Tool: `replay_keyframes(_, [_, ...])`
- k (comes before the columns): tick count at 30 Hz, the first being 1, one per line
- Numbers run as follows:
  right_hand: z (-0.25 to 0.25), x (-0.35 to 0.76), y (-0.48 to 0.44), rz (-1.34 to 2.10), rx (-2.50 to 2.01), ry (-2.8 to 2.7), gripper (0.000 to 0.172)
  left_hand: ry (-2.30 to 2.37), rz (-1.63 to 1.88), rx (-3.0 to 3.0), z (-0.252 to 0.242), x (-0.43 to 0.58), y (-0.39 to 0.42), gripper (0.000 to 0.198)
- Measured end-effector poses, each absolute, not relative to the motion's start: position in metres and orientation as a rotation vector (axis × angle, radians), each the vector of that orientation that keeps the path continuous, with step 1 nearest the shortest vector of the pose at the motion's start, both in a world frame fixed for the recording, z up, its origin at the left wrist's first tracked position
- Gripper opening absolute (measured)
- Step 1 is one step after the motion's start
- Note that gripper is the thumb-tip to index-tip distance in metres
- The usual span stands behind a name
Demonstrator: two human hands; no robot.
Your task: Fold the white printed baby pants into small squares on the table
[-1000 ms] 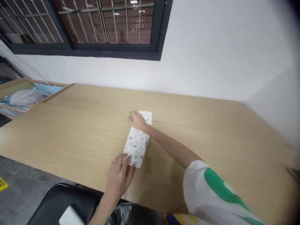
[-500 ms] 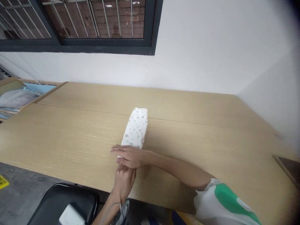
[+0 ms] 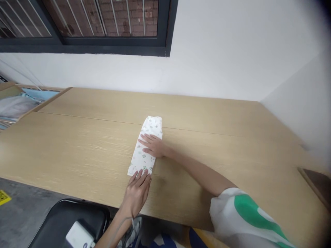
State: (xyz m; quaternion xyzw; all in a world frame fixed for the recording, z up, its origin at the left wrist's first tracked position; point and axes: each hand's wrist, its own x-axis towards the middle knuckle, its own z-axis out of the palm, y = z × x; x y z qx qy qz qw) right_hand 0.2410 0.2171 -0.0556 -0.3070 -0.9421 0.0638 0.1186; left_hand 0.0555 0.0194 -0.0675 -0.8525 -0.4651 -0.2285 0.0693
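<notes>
A folded white cloth (image 3: 139,160) with a small printed pattern lies flat and lengthwise on the wooden table (image 3: 77,144). Across its middle rests my right hand (image 3: 154,145), palm down with the fingers spread. My left hand (image 3: 138,187) touches the cloth's near end, its fingers stretched forward over that edge. Neither hand is closed round the cloth. What garment or item the cloth is, I cannot tell.
An open box (image 3: 38,105) with bagged, pale blue contents stands at the table's left end. A black chair (image 3: 58,224) holding a white device (image 3: 80,236) with a cable is below the front edge. A barred window (image 3: 103,41) and white wall rise behind.
My right hand has slid away from me, from the cloth's near end to its middle, uncovering the near part. My left hand's fingers have come out from under it and straightened.
</notes>
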Motion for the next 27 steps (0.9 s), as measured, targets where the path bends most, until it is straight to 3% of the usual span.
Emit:
replay_keyframes(10, [-0.051,0.282,0.318,0.34,-1.231,-2.688,0.064,-1.426,-0.816,-2.634,-0.069,0.052,0.02,0.042])
replay_keyframes(22, [-0.034,0.293,0.35,0.2,-1.238,-2.76,0.063,-1.264,-0.687,-2.707,-0.053,0.081,0.016,0.042])
replay_keyframes(27, [-0.016,0.28,0.318,0.093,-1.196,-2.658,0.063,-1.297,-0.69,-2.833,-0.037,0.089,0.018,0.039])
